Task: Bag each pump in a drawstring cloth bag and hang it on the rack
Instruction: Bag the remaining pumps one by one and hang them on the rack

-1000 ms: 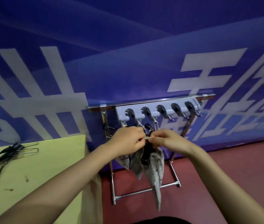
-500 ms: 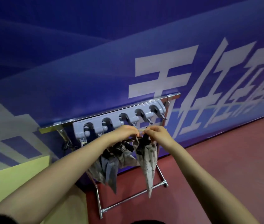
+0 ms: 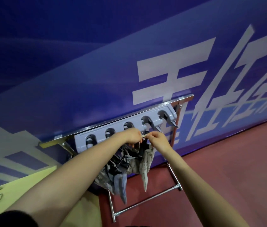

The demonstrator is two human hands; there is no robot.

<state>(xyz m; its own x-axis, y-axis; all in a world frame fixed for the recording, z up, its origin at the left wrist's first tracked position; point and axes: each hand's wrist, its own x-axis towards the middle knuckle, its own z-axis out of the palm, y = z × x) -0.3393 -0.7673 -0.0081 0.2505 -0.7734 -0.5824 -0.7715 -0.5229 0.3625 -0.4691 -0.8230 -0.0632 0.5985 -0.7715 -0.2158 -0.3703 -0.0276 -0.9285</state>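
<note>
Both hands up at the rack (image 3: 126, 128): left hand (image 3: 133, 135) and right hand (image 3: 158, 139) pinch the drawstring (image 3: 145, 136) taut between them, bag (image 3: 146, 163) hanging straight below, hooks just above.

We see a grey rack (image 3: 124, 128) with five hook slots on a chrome frame. A patterned cloth bag (image 3: 146, 163) hangs below it by a taut pale drawstring (image 3: 144, 136); more filled bags (image 3: 113, 179) hang beside it, leftward.

Cloth bags (image 3: 144, 163) hang from the grey rack (image 3: 147, 126) on red floor (image 3: 227, 169).
</note>
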